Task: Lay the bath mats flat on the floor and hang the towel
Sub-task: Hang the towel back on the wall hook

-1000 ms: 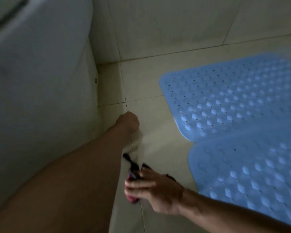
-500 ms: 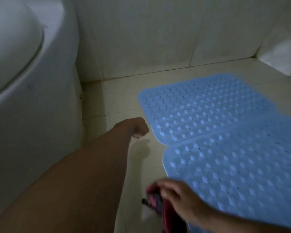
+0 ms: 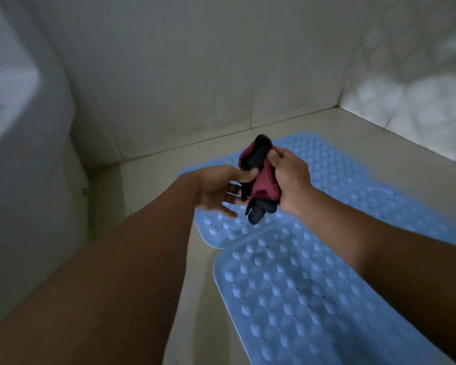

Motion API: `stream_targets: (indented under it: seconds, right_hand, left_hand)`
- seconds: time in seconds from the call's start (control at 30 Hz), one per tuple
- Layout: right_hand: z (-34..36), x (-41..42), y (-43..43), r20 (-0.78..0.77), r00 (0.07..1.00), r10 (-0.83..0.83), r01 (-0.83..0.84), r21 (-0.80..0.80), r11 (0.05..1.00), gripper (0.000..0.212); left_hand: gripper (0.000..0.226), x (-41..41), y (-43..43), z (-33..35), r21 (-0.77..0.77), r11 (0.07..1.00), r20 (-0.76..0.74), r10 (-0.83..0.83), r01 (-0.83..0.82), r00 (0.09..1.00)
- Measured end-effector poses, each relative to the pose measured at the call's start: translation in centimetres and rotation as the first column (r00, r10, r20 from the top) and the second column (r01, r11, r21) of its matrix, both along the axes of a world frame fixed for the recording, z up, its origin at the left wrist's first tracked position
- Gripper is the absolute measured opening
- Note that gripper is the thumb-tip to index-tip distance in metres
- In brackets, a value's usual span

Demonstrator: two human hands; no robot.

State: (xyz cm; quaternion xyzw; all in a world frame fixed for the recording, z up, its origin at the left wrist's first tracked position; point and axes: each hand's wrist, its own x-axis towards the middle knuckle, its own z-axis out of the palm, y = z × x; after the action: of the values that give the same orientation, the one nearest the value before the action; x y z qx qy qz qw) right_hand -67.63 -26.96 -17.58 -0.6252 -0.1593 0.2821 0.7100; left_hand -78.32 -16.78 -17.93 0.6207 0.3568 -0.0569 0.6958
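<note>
Head view: right hand (image 3: 290, 177) grips bunched maroon-black towel (image 3: 261, 180); left hand (image 3: 217, 189) fingers spread, thumb touching it; blue bath mats (image 3: 300, 299) flat below.

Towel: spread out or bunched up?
Bunched. The towel is a crumpled maroon-and-black wad gripped in the right hand, with the left hand touching its side; no part is spread flat or hanging open.

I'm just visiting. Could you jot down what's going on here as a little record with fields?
Place: tiled floor beside a white fixture
Bath mats: far mat and near mat, both blue, flat, edges meeting
Towel: red-and-black towel, bunched, held above the mats
Right hand: right hand grips the towel
Left hand: left hand, fingers spread, thumb touching the towel
Left to do: hang the towel
</note>
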Motion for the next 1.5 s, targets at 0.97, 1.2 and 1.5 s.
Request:
stream_targets:
  seconds: [0.97, 1.2, 1.5]
  right_hand:
    - [1.0, 20.4, -17.8, -0.197, 0.947, -0.253, 0.268, 0.051, 0.962, 0.023]
    - [3.2, 24.5, -22.2, 0.083, 0.912, -0.401, 0.409, -0.150, 0.900, 0.030]
    - [10.5, 29.7, -27.4, 0.259, 0.762, -0.593, 0.640, -0.167, 0.750, 0.009]
  left_hand:
    - [0.034, 27.6, -14.7, 5.3, 0.342, 0.939, 0.130, -0.009, -0.036, 0.992]
    - [0.030, 33.8, -16.6, 3.5, 0.255, 0.889, 0.164, -0.427, 0.380, 0.889]
    - [0.028, 41.2, -20.6, 11.2, 0.529, 0.797, 0.329, -0.510, 0.293, 0.795]
